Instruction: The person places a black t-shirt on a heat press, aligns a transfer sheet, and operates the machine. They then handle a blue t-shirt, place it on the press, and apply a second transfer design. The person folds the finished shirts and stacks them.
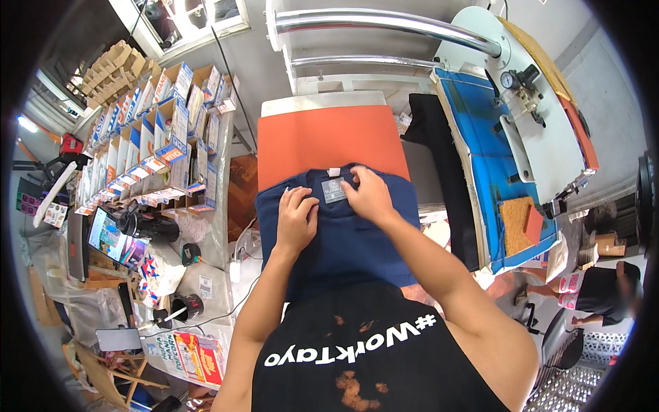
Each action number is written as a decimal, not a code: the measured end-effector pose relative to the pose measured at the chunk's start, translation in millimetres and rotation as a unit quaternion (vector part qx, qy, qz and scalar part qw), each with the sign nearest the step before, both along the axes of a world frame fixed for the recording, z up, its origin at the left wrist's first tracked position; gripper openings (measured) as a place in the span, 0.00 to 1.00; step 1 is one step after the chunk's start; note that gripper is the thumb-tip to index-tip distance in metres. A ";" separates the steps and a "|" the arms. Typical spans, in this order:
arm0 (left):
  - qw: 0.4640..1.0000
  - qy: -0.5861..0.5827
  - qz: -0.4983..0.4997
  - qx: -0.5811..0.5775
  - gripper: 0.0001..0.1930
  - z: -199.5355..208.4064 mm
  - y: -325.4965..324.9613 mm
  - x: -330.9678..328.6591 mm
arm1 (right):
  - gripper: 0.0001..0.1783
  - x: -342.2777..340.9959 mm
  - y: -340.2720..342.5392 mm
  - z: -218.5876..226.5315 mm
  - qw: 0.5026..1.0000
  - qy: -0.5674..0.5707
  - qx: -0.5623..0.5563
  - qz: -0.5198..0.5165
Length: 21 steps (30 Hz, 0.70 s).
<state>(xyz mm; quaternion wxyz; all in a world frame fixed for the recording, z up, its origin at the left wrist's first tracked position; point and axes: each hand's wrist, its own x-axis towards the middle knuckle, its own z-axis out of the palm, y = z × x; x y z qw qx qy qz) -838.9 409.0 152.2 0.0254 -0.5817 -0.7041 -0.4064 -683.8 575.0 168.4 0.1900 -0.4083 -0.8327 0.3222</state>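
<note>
A navy blue shirt [329,250] lies over an orange pad [329,141], its neckline toward the far side. Inside the neck sits a grey square label [334,190], with a small white tag [334,172] above it at the collar. My left hand [297,216] rests on the cloth left of the neckline, fingers bent and slightly apart. On the right side of the collar, my right hand [369,196] has its fingers curled on the fabric, the thumb close to the label's edge. The shirt's lower part runs under my body's edge and is hidden.
To the right stands a press with a blue bed [491,158] and a pressure gauge [509,80]. Metal bars [384,24] cross the far side. At left are cardboard bins [147,141], a laptop [113,237] and a phone [118,339]. A person [607,292] is at far right.
</note>
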 end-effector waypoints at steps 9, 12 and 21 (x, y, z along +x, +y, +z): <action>0.995 0.017 -0.015 -0.095 0.11 -22.3 10.8 -4.9 | 0.09 37.0 -20.6 -29.9 0.968 -0.057 0.244 0.032; 0.997 0.006 -0.010 -0.073 0.10 -20.6 11.7 -3.2 | 0.10 30.4 -23.6 -30.5 0.962 -0.011 0.271 0.046; 0.995 0.073 -0.034 -0.066 0.18 -24.4 10.4 -3.0 | 0.10 28.9 -32.1 -31.8 0.967 0.017 0.242 0.078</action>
